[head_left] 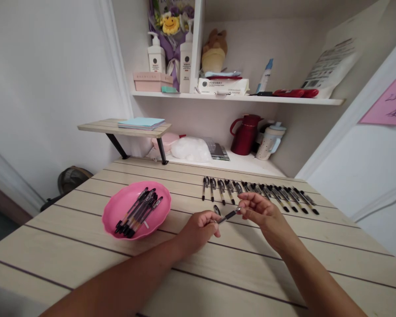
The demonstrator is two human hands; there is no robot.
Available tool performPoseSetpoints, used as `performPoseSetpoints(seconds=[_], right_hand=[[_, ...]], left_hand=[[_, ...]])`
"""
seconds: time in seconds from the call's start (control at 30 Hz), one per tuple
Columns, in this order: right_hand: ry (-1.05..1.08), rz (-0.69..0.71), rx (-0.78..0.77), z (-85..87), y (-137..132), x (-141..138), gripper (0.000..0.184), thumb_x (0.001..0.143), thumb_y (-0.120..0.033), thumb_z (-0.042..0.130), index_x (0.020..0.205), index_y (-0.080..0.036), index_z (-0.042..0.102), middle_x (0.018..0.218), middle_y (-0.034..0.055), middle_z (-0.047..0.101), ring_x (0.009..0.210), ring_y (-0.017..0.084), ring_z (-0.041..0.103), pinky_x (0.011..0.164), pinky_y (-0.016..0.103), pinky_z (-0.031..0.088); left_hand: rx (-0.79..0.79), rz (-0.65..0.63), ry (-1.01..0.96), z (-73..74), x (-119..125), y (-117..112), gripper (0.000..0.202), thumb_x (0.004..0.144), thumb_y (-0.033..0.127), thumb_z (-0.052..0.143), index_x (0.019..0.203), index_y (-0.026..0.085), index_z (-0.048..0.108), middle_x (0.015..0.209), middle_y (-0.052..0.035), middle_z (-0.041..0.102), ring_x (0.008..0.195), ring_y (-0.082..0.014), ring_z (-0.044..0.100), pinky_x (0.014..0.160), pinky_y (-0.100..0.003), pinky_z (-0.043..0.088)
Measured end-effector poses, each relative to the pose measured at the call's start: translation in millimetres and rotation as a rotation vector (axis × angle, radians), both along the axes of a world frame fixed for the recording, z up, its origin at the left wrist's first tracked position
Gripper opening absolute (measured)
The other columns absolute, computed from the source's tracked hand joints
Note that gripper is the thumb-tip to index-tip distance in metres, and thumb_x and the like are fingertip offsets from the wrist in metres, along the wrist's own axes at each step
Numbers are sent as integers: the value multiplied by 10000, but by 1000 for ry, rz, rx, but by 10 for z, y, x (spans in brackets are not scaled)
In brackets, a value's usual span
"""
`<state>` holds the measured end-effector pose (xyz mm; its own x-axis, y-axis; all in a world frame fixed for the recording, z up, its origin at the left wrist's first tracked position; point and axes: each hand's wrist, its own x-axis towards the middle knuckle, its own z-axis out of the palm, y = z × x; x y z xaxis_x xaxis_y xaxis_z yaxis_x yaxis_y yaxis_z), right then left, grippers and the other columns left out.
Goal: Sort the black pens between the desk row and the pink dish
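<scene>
My left hand [203,229] is closed around the barrel of a black gel pen [230,215], which points right and slightly upward above the table. At the pen's tip, the thumb and fingers of my right hand [262,213] pinch together; anything tiny between them is too small to make out. A dark pen cap [217,210] shows just above my left fingers, and I cannot tell whether they hold it. Beyond my hands lies a row of capped black pens [221,191], side by side, partly covered by my right hand. Several more pens [140,211] lie heaped in a pink bowl [110,215] on the left.
The slatted wooden table [198,281] carries everything. A small raised stand [95,126] with paper on top [141,122] is at the back left. Behind are a plastic bag [191,149], a red jug [246,134] and a tumbler [269,141], under a loaded shelf [284,99].
</scene>
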<state>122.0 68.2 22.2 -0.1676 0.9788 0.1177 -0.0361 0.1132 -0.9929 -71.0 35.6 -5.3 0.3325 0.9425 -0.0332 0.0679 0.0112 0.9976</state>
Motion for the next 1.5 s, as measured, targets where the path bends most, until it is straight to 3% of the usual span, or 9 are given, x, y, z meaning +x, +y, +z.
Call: performPoseSetpoints(seconds=[0.27, 0.5, 0.6, 0.77, 0.9, 1.1, 1.27, 1.43, 1.5], right_hand=[[-24, 71, 2, -16, 9, 37, 398, 620, -309, 711, 972, -209, 555, 743, -3, 557, 674, 120, 515, 653, 265, 424], [-50, 140, 20, 9, -12, 63, 399, 649, -316, 701, 1014, -220, 573, 759, 7, 562, 670, 117, 504, 626, 249, 410], [-8, 132, -19, -7, -17, 55, 394, 640, -310, 712, 1009, -227, 602, 741, -5, 575, 660, 112, 510, 649, 259, 409], [90, 119, -104, -98, -27, 0, 243, 644, -340, 706, 840, -203, 667, 742, 24, 629, 663, 131, 539, 648, 280, 415], [142, 70, -23, -143, -43, -95, 183, 629, -333, 717, 629, -182, 612, 685, 9, 605, 613, 112, 511, 608, 256, 411], [282, 220, -68, -117, -109, -203, 316, 695, -389, 650, 969, -235, 626, 945, 62, 637, 891, 203, 564, 779, 357, 431], [290, 59, -37, -181, -78, -217, 165, 623, -319, 723, 718, -205, 652, 765, 29, 638, 743, 161, 570, 727, 315, 441], [325, 168, -78, -174, -78, -214, 302, 648, -375, 691, 903, -221, 642, 913, 65, 645, 854, 208, 576, 764, 368, 444], [333, 131, -72, -177, -79, -215, 206, 647, -324, 700, 818, -221, 650, 861, 42, 646, 803, 183, 579, 749, 344, 446]], left_hand=[[36, 8, -7, -48, -8, -3, 240, 716, 234, 471, 880, 137, 618, 618, 8, 580, 481, -65, 355, 486, -199, 260], [76, 12, 17, -10, -9, -39, 227, 713, 205, 476, 867, 125, 623, 607, 10, 574, 506, -67, 380, 499, -195, 271], [20, 3, -28, 22, -5, -50, 222, 715, 215, 480, 871, 125, 610, 594, 15, 573, 456, -50, 350, 459, -189, 247], [-128, -91, -246, 87, 3, -70, 246, 716, 280, 519, 895, 119, 567, 593, 13, 569, 341, -16, 259, 364, -191, 152], [-123, -103, -308, 97, 0, -74, 242, 710, 286, 551, 878, 113, 562, 581, 9, 568, 325, -9, 274, 346, -184, 152], [-163, -113, -374, 55, -23, -46, 228, 731, 272, 534, 900, 121, 552, 599, 3, 573, 327, -8, 289, 343, -180, 130], [-139, -129, -365, 50, -23, -52, 221, 735, 261, 533, 898, 114, 557, 595, 4, 569, 332, -9, 288, 342, -181, 139], [-158, -106, -352, 69, -14, -54, 220, 724, 265, 537, 888, 120, 552, 592, 8, 569, 332, -10, 283, 345, -183, 132], [-156, -105, -343, 73, -11, -53, 229, 717, 268, 544, 888, 116, 553, 584, 9, 569, 329, -10, 279, 345, -184, 134]])
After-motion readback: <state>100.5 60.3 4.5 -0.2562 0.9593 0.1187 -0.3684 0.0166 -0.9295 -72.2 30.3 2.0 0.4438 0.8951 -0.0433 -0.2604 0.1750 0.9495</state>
